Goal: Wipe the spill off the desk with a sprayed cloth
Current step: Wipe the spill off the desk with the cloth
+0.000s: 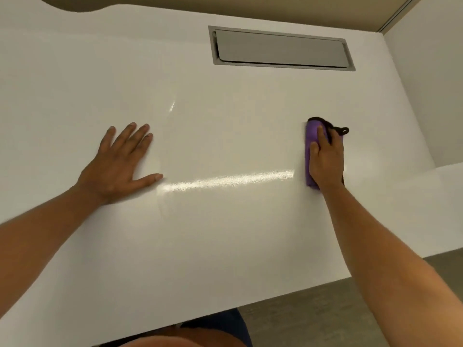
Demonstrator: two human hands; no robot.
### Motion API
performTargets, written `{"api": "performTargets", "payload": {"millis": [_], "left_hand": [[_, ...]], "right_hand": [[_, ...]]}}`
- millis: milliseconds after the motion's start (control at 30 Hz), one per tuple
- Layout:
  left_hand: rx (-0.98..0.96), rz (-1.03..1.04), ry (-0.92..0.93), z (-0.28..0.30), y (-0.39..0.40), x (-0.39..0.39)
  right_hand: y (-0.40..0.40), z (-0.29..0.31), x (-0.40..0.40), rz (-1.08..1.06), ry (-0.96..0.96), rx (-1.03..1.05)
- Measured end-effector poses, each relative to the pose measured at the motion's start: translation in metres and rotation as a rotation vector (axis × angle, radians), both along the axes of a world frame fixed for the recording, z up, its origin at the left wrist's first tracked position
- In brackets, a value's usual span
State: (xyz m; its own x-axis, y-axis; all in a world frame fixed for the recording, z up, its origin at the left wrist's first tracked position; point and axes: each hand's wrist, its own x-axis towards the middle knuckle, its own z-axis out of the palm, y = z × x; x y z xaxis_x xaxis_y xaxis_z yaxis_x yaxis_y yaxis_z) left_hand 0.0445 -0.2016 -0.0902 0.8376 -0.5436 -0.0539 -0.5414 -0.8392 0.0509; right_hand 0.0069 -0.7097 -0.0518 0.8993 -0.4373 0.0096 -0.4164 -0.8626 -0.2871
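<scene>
At the right of the frame the right hand [325, 159] lies palm-down on a folded purple cloth [311, 136], fingers closed over it and pressing it flat on the white counter [225, 234]; a dark loop on the cloth pokes out just past the fingertips. At the left, the left hand [122, 164] rests flat with fingers spread, holding nothing. A glossy streak [225, 180] runs between the hands, and a grey hatch [281, 48] sits at upper centre.
</scene>
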Motion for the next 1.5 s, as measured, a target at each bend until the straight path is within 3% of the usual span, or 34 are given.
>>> {"api": "performTargets", "payload": {"millis": [133,233,400,600,700,767,867,967,1100,1233,1500], "left_hand": [[-0.015,0.000,0.006,0.002,0.000,0.000],[-0.009,-0.009,0.007,0.002,0.000,-0.001],[-0.028,-0.018,0.016,0.005,0.002,0.000],[-0.032,-0.025,0.028,0.006,0.002,0.000],[-0.037,-0.022,0.008,0.002,0.004,-0.001],[-0.034,-0.020,0.004,0.002,0.003,-0.001],[-0.020,-0.018,-0.005,0.003,0.002,-0.001],[-0.011,-0.018,-0.007,0.005,0.001,-0.002],[-0.005,-0.012,-0.009,0.004,0.001,-0.001],[-0.016,-0.010,-0.010,0.004,0.001,-0.001],[-0.037,-0.011,-0.035,0.001,0.002,0.000]], "right_hand": [[0.081,-0.002,0.056,0.214,-0.021,-0.031],[0.155,-0.001,0.045,0.391,-0.025,-0.048],[0.242,-0.010,-0.043,0.631,-0.042,0.038],[0.214,-0.014,-0.155,0.797,0.120,0.067],[0.169,-0.012,-0.202,0.774,0.133,0.043],[0.133,-0.011,-0.201,0.646,0.113,0.047],[0.079,-0.003,-0.147,0.328,0.099,0.054],[0.046,0.002,-0.063,0.191,0.087,-0.006],[0.073,0.003,0.038,0.236,0.048,-0.069],[0.143,0.000,0.081,0.383,0.000,-0.059],[0.212,-0.007,-0.003,0.620,-0.050,0.020]]}}
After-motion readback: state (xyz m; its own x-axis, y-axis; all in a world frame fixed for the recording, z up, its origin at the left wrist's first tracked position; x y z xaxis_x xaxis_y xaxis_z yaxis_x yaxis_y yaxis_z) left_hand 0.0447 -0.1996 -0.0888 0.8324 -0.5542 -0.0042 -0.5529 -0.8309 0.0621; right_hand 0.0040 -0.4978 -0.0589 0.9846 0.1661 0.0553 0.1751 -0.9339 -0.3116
